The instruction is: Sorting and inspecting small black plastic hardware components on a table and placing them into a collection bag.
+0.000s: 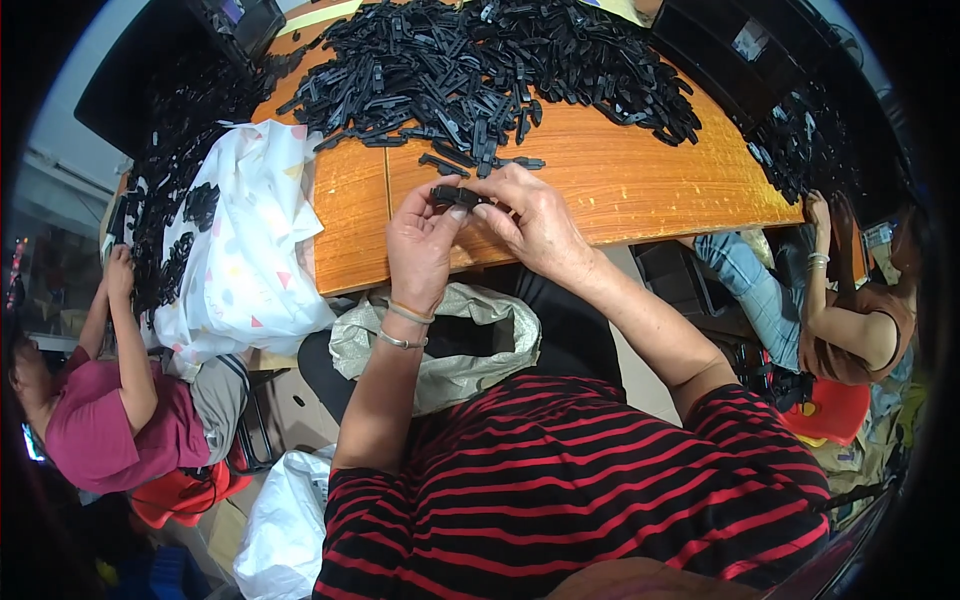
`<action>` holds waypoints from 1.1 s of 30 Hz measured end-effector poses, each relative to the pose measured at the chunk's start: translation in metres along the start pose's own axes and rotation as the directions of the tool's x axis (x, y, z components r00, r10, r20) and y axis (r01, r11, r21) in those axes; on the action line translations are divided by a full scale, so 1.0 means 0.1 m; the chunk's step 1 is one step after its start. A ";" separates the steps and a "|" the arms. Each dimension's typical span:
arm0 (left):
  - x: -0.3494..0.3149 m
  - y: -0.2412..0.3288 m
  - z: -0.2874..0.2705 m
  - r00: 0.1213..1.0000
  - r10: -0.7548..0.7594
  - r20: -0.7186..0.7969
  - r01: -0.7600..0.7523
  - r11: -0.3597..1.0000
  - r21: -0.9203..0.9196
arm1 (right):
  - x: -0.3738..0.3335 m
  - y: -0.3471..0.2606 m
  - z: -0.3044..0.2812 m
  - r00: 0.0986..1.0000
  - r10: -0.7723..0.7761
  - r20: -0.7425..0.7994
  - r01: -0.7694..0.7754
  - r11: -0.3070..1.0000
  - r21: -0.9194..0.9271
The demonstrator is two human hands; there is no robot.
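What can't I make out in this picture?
All in the head view:
Black piece: partly covered by the left hand and right hand.
Woven sack: its inside is too dark.
Black heap: upper pieces hide lower ones.
White bag: partly behind the striped shirt.

A small part (456,196) sits between the left hand (415,240) and the right hand (540,225). Beyond them, a heap of parts (430,85) lies on the tabletop (610,170). Left of the left hand is a bag (250,240); below both hands, nearer the body, a sack (450,373).
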State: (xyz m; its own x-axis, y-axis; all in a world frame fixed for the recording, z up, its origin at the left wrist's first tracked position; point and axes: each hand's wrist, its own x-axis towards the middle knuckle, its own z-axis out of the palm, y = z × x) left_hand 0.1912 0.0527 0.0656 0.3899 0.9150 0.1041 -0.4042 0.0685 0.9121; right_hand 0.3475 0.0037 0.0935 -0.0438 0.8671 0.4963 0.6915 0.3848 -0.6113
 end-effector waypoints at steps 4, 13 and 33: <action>-0.07 0.12 0.12 1.000 0.023 0.009 -0.023 0.999 -0.035 | 0.00 0.00 0.02 0.995 -0.067 -0.072 0.067 0.998 -0.002; -0.25 0.21 0.19 0.968 0.251 0.013 -0.246 0.935 0.254 | -0.03 -0.12 0.04 0.994 0.095 -0.061 -0.081 0.974 0.210; -0.74 0.33 -0.48 0.877 -0.135 0.461 -0.352 0.473 0.808 | -0.29 0.24 -0.04 0.912 0.073 0.403 -0.183 0.953 0.242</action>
State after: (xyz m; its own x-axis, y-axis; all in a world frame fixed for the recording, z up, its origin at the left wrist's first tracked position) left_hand 0.1096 0.0064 0.0694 0.7777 0.6102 0.1511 0.3402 -0.6106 0.7151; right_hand 0.3686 -0.0132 0.0667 -0.2799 0.9466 0.1601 0.4923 0.2847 -0.8226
